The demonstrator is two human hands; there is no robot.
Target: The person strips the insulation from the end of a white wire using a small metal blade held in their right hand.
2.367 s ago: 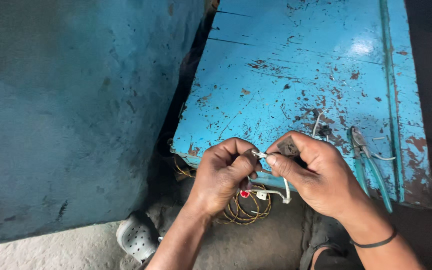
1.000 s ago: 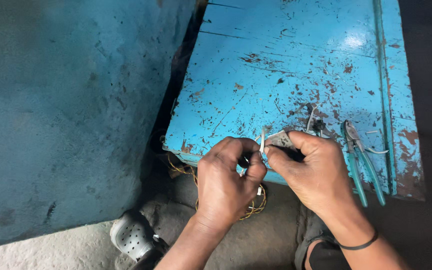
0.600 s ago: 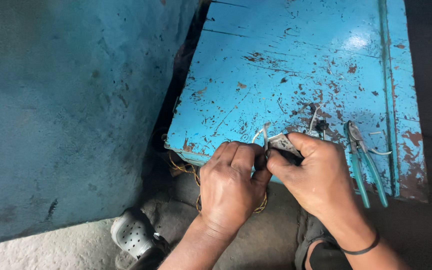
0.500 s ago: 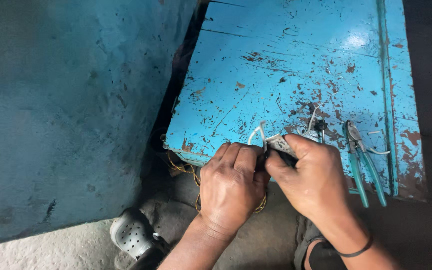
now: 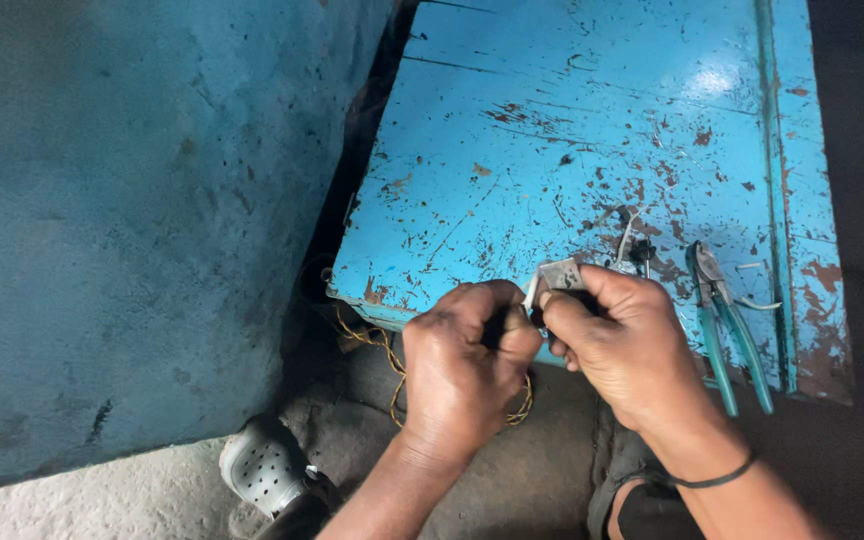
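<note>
Both hands' fingers (image 5: 518, 335) pinched around small metal piece (image 5: 558, 274) between them.

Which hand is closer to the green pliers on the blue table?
The right hand. The green-handled pliers lie just beside it on the blue table, while the left hand is farther away.

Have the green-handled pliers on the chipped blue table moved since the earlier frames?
No. The green-handled pliers lie at the same spot beside the raised strip near the chipped blue table's right edge, untouched by either hand; only the camera framing shifts slightly.
</note>
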